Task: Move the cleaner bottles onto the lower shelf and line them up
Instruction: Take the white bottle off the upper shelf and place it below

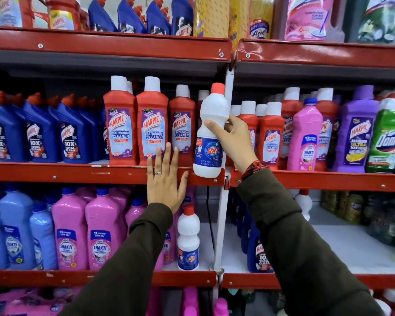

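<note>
My right hand [234, 139] grips a white Rin bottle [211, 137] with a red cap, held upright in front of the middle shelf's red edge [78, 173]. My left hand [165, 181] lies flat with fingers spread against that edge, touching no bottle. On the lower shelf [205, 266] a second white Rin bottle [188, 240] stands upright beside the pink bottles, just left of the white upright post [222, 201]. A third white bottle [303, 201] shows partly behind my right sleeve, on the lower shelf to the right.
Red Harpic bottles [121, 124] and blue Harpic bottles [39, 131] fill the middle shelf. Pink Shakti bottles [100, 233] and light blue bottles [14, 229] crowd the lower shelf's left side. White shelf floor [342, 247] shows bare at lower right, with dark bottles behind it.
</note>
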Demonstrator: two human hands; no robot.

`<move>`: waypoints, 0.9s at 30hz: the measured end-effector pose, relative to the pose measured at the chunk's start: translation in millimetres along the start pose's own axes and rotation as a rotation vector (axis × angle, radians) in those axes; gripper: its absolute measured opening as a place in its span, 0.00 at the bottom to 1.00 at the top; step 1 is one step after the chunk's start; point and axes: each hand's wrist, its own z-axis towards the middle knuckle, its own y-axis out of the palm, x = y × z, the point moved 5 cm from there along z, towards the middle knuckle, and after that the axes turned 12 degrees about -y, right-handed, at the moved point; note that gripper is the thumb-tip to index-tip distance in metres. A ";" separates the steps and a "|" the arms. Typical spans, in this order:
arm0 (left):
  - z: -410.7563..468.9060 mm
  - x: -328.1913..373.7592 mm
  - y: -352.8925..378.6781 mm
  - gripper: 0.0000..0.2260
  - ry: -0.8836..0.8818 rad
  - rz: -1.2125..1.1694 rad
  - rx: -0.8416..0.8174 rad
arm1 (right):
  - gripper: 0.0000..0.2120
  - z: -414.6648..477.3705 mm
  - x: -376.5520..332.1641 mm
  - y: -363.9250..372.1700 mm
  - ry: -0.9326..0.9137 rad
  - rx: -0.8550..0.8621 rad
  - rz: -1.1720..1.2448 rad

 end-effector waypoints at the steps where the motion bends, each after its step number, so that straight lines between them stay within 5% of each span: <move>1: -0.8 1.1 -0.5 0.30 -0.010 -0.003 -0.004 | 0.21 -6.0 1.1 -5.5 -0.001 -0.007 0.007; 17: -98.9 111.3 6.8 0.30 -0.019 -0.082 -0.076 | 0.22 -84.3 56.1 -146.0 0.042 0.023 0.001; 27: -196.8 178.2 61.4 0.31 -0.069 -0.026 -0.273 | 0.26 -135.1 109.9 -240.0 0.121 0.003 -0.032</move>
